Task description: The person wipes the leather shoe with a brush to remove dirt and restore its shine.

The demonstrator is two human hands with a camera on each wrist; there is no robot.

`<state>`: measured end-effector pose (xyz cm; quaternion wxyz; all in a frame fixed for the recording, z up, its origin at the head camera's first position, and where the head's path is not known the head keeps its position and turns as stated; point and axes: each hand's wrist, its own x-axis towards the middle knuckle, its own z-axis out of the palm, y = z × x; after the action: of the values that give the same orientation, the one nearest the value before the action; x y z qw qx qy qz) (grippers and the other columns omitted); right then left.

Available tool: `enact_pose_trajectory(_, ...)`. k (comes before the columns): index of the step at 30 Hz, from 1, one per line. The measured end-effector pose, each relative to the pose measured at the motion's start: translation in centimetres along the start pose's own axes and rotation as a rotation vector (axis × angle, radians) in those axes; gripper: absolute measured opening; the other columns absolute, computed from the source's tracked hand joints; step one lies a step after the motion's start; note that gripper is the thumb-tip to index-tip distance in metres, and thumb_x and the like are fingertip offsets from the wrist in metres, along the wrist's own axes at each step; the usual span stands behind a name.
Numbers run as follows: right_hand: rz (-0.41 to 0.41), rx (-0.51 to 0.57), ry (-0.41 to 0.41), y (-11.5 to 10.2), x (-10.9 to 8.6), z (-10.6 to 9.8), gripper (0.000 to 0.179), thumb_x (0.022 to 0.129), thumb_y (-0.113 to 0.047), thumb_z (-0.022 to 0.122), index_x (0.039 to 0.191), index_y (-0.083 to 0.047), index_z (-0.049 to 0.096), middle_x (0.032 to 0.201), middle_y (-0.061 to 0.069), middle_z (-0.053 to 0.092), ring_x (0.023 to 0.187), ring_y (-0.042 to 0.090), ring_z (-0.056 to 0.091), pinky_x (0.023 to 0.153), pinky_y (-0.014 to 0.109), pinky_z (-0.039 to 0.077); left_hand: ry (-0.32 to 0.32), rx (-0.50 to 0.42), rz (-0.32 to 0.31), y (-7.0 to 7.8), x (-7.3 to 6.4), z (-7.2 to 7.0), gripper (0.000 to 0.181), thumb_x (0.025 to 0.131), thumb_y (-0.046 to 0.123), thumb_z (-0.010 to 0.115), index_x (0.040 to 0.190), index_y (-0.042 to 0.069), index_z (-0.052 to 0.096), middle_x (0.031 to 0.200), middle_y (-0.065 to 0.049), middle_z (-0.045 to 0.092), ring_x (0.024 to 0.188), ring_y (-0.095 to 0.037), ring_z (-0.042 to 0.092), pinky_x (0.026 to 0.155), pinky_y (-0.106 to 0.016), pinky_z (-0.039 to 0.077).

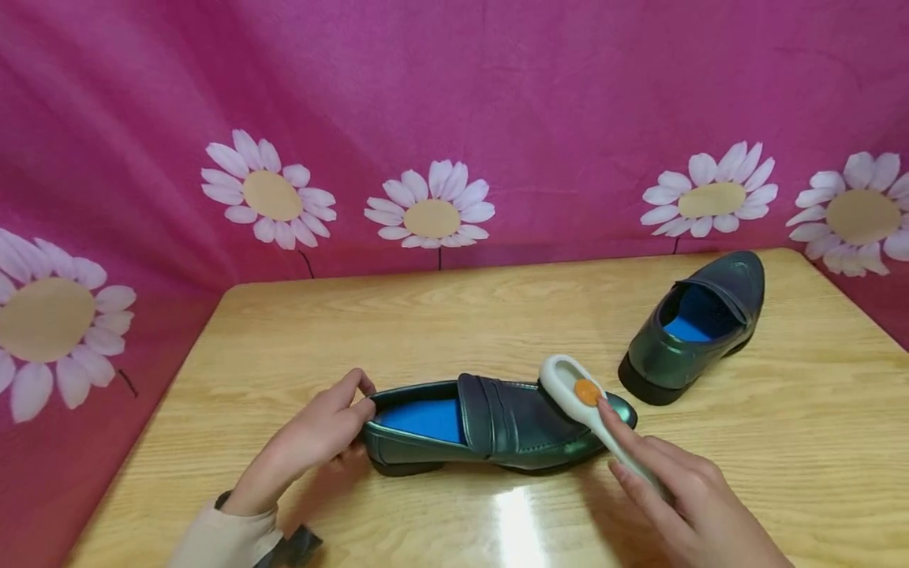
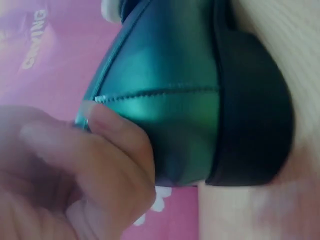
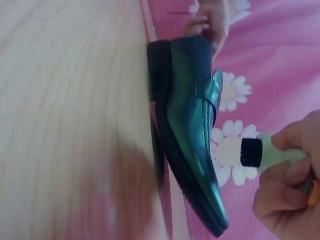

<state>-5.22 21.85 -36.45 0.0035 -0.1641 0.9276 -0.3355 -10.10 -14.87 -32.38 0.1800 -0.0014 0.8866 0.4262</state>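
Observation:
A dark green, shiny loafer (image 1: 525, 426) with a blue insole lies sole down on the table, its toe pointing right. At its heel, my left hand (image 1: 316, 434) pinches the back rim; the left wrist view shows the curled fingers (image 2: 122, 150) against the heel leather. My right hand (image 1: 699, 497) grips the handle of a white shoe brush (image 1: 571, 386) with an orange button, one finger beside the button. In the head view the brush head overlaps the loafer's toe. Its short black bristles (image 3: 251, 152) face the shoe in the right wrist view, with a gap between them.
The matching loafer (image 1: 692, 327) stands at the table's back right, toe pointing away. A pink cloth (image 1: 554, 102) printed with large white daisies hangs behind the light wood table (image 1: 398, 315). A black strap end (image 1: 298, 544) sticks out by the left sleeve.

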Motion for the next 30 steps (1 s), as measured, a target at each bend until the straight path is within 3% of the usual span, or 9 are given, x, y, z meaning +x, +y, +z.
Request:
enact_pose_trajectory(4, 0.04, -0.032, 0.051, 0.4, 0.3, -0.3, 0.055, 0.099, -0.027, 0.055, 0.15, -0.028, 0.033, 0.14, 0.007, 0.052, 0.117, 0.029, 0.058, 0.086, 0.047, 0.049, 0.054, -0.1, 0.004, -0.5, -0.3, 0.3, 0.026, 0.097, 0.008, 0.037, 0.122, 0.007, 0.042, 0.056, -0.008, 0.052, 0.045, -0.018, 0.046, 0.042, -0.03, 0.037)
enact_pose_trajectory(8, 0.027, -0.124, 0.193, 1.2, 0.4, -0.4, 0.064, 0.095, -0.017, 0.063, 0.15, -0.026, 0.033, 0.104, 0.007, 0.067, 0.084, 0.017, 0.06, 0.071, 0.033, 0.055, 0.139, -0.116, 0.037, -0.5, -0.7, 1.1, 0.031, 0.097, 0.006, 0.039, 0.128, 0.012, 0.041, 0.059, -0.008, 0.055, 0.048, -0.019, 0.051, 0.044, -0.03, 0.042)
enact_pose_trajectory(11, 0.08, -0.178, 0.2, 1.9, 0.7, -0.5, 0.067, 0.093, -0.015, 0.064, 0.151, -0.025, 0.031, 0.089, 0.0, 0.062, 0.073, 0.015, 0.051, 0.066, 0.033, 0.053, 0.174, -0.024, 0.012, -0.2, -1.0, 2.0, 0.035, 0.098, 0.009, 0.043, 0.132, 0.017, 0.039, 0.067, -0.008, 0.058, 0.057, -0.021, 0.054, 0.046, -0.029, 0.04)
enact_pose_trajectory(15, 0.147, -0.209, 0.127, 2.4, 1.0, -0.6, 0.068, 0.096, -0.019, 0.06, 0.153, -0.024, 0.024, 0.093, 0.005, 0.062, 0.079, 0.02, 0.053, 0.074, 0.048, 0.053, 0.149, 0.141, -0.051, 0.3, -1.4, 2.7, 0.042, 0.098, 0.017, 0.047, 0.138, 0.021, 0.032, 0.084, -0.011, 0.06, 0.067, -0.023, 0.054, 0.048, -0.032, 0.037)
enact_pose_trajectory(19, 0.117, -0.236, 0.193, 2.9, 1.0, -0.4, 0.068, 0.094, -0.016, 0.063, 0.152, -0.022, 0.027, 0.085, 0.002, 0.058, 0.074, 0.02, 0.049, 0.065, 0.035, 0.049, 0.121, 0.181, -0.078, 0.4, -1.5, 2.9, 0.048, 0.097, 0.02, 0.047, 0.139, 0.019, 0.024, 0.08, -0.012, 0.054, 0.064, -0.023, 0.052, 0.049, -0.033, 0.037)
enact_pose_trajectory(22, 0.064, -0.251, 0.263, 2.9, 1.1, -0.2, 0.068, 0.092, -0.014, 0.065, 0.151, -0.021, 0.031, 0.079, 0.0, 0.055, 0.07, 0.018, 0.046, 0.059, 0.03, 0.043, 0.143, 0.195, -0.088, 0.1, -1.7, 3.1, 0.05, 0.096, 0.022, 0.05, 0.137, 0.017, 0.022, 0.083, -0.012, 0.055, 0.071, -0.023, 0.053, 0.055, -0.034, 0.04)
enact_pose_trajectory(24, 0.034, -0.241, 0.278, 2.7, 1.1, 0.0, 0.069, 0.092, -0.013, 0.066, 0.151, -0.022, 0.031, 0.082, 0.0, 0.058, 0.071, 0.017, 0.047, 0.06, 0.031, 0.045, 0.164, 0.202, -0.098, -0.2, -1.9, 3.4, 0.05, 0.095, 0.024, 0.051, 0.135, 0.015, 0.022, 0.087, -0.013, 0.055, 0.077, -0.023, 0.053, 0.06, -0.034, 0.041)
enact_pose_trajectory(27, -0.035, -0.228, 0.297, 1.8, 1.1, 0.7, 0.072, 0.088, -0.009, 0.069, 0.15, -0.023, 0.034, 0.085, -0.001, 0.06, 0.07, 0.013, 0.046, 0.06, 0.03, 0.046, 0.189, 0.216, -0.111, -0.4, -2.1, 3.7, 0.045, 0.095, 0.027, 0.052, 0.127, 0.01, 0.027, 0.088, -0.014, 0.054, 0.079, -0.024, 0.053, 0.064, -0.034, 0.041)
enact_pose_trajectory(30, -0.082, -0.223, 0.271, 0.7, 1.2, 1.6, 0.076, 0.086, -0.007, 0.072, 0.15, -0.025, 0.035, 0.08, -0.007, 0.054, 0.067, 0.007, 0.042, 0.058, 0.023, 0.044, 0.169, 0.249, -0.176, -0.5, -2.1, 3.8, 0.042, 0.095, 0.031, 0.05, 0.122, 0.003, 0.036, 0.081, -0.012, 0.052, 0.076, -0.023, 0.053, 0.06, -0.033, 0.039)
